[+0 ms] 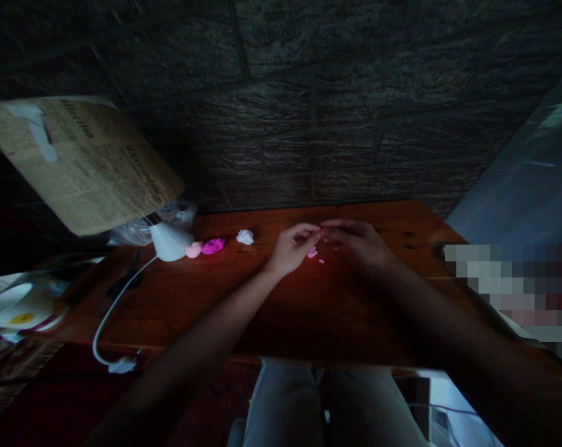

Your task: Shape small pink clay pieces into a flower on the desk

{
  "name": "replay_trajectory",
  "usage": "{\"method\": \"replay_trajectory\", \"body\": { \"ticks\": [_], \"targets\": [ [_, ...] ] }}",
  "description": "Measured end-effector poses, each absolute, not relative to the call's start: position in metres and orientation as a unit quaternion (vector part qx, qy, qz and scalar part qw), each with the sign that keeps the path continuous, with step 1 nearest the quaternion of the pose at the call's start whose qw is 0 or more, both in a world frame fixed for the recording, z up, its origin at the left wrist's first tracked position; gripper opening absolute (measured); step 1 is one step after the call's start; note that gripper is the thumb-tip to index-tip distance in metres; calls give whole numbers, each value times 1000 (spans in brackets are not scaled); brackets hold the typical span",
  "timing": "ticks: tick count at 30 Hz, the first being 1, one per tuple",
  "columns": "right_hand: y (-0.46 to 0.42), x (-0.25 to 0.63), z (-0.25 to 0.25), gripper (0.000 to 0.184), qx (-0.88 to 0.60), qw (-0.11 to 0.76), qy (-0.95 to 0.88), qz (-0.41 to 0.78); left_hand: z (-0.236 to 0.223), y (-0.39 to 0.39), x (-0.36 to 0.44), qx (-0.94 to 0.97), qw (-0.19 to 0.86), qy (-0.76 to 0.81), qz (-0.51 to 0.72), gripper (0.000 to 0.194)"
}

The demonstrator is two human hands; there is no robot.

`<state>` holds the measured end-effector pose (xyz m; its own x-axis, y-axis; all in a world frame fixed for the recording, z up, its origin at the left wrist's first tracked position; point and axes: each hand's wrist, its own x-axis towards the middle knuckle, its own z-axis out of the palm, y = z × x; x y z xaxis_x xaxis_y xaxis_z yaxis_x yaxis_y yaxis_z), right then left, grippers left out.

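Over the middle of the wooden table (281, 316), my left hand (294, 248) and my right hand (358, 242) meet at the fingertips. Both are closed in a pinch on a small bit of pink modelling clay (324, 234), mostly hidden by the fingers. Just beneath them lie a pink clay piece (312, 252) and a smaller pink crumb (321, 261). To the left of my hands sits a white lump (245, 236), crumpled-looking. Farther left, a magenta clay lump (213, 246) touches a pale pink clay lump (194, 249).
A lamp with a white base (169, 241) and a print-covered shade (89, 164) stands at the left; its white cord (102, 316) hangs over the front edge. Behind it is a clear plastic bag (134, 233). A dark stone-patterned wall (281, 112) borders the table's back.
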<state>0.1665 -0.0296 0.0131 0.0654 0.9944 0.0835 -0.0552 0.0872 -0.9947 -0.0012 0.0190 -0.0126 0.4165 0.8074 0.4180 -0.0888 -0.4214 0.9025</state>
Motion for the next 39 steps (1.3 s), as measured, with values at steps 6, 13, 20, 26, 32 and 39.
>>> {"method": "replay_trajectory", "body": {
  "ticks": [6, 13, 20, 26, 32, 39],
  "targets": [
    [-30, 167, 12, 30, -473, 562, -489, 470, -13, 17, -1, 719, 451, 238, 472, 13],
    [-31, 168, 16, 26, -495, 549, -499, 453, -15, 20, -1, 730, 416, 223, 495, 10],
    [-32, 166, 17, 27, -495, 554, -482, 464, -14, 18, -1, 722, 412, 240, 501, 10],
    [-32, 166, 16, 32, -477, 555, -488, 477, -12, 18, -1, 728, 400, 240, 502, 8],
    [-30, 167, 14, 32, -480, 550, -482, 484, -15, 20, -1, 730, 405, 241, 495, 9],
    [-31, 167, 15, 29, -489, 554, -484, 469, -17, 20, -2, 735, 375, 261, 501, 12]
  ]
}}
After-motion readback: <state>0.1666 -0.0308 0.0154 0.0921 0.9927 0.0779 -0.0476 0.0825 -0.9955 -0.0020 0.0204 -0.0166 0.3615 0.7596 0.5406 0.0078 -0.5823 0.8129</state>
